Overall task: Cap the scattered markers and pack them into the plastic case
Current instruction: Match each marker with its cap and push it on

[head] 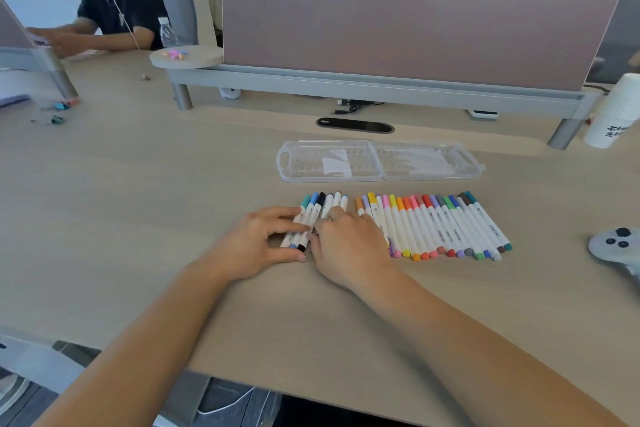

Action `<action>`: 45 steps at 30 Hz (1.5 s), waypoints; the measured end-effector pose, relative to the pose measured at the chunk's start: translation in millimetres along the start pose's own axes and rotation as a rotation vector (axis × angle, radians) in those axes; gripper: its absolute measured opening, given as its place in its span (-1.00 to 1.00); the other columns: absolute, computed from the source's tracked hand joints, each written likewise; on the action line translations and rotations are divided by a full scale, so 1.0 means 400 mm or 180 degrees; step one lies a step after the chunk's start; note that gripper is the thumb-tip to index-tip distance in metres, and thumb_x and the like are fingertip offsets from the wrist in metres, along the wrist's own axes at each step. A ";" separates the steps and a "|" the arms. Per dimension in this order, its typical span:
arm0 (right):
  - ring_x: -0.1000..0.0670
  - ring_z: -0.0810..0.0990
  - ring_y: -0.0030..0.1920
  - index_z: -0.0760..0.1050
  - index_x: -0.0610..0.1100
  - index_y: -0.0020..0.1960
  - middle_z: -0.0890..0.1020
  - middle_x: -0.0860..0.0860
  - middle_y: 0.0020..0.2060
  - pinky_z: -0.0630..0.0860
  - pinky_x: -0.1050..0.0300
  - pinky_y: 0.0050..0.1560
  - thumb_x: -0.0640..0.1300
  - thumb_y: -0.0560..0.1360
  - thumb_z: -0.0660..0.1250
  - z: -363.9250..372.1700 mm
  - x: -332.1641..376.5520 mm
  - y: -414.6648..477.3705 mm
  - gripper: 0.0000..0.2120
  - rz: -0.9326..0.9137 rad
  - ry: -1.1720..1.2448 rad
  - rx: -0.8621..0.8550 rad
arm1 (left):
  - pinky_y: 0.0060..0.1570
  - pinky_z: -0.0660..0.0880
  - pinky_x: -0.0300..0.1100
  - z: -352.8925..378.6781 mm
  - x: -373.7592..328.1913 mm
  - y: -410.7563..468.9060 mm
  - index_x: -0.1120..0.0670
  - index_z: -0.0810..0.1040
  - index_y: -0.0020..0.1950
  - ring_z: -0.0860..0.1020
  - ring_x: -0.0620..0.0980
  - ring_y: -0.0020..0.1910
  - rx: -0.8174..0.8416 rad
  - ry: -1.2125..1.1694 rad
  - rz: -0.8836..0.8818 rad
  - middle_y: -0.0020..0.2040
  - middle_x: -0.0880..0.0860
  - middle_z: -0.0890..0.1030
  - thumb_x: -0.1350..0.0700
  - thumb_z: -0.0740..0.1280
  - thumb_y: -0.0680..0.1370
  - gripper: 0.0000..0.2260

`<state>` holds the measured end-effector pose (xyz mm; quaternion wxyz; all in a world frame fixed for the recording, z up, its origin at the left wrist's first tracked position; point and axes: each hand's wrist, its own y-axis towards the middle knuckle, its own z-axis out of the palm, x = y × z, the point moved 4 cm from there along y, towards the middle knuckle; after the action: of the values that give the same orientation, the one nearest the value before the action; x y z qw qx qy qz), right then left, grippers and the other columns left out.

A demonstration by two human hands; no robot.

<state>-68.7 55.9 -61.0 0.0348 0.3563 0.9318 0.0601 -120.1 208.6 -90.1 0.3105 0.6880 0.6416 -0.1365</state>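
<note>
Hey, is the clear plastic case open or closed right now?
Open. The plastic case lies flat behind the markers, both halves spread side by side; no markers are inside yet.

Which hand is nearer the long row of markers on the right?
Right. The right hand lies at the left end of the long row of markers, covering its leftmost barrels; the left hand is further left, resting on the small group.
</note>
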 end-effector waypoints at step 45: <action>0.04 0.38 0.38 0.52 0.02 0.30 0.51 0.11 0.34 0.25 0.03 0.41 0.02 0.62 0.15 -0.008 -0.112 -0.058 -0.69 -0.1090 -0.0118 -0.0202 | -0.09 0.57 -0.18 0.073 -0.161 -0.086 0.01 0.72 0.03 0.63 0.02 -0.19 -0.0360 0.0755 0.0680 -0.03 0.04 0.60 -0.07 0.32 0.51 -0.74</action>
<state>-51.1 8.7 -60.1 0.0729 0.1922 0.9757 0.0760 -156.2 139.0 -83.3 0.2835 0.7450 0.6036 0.0157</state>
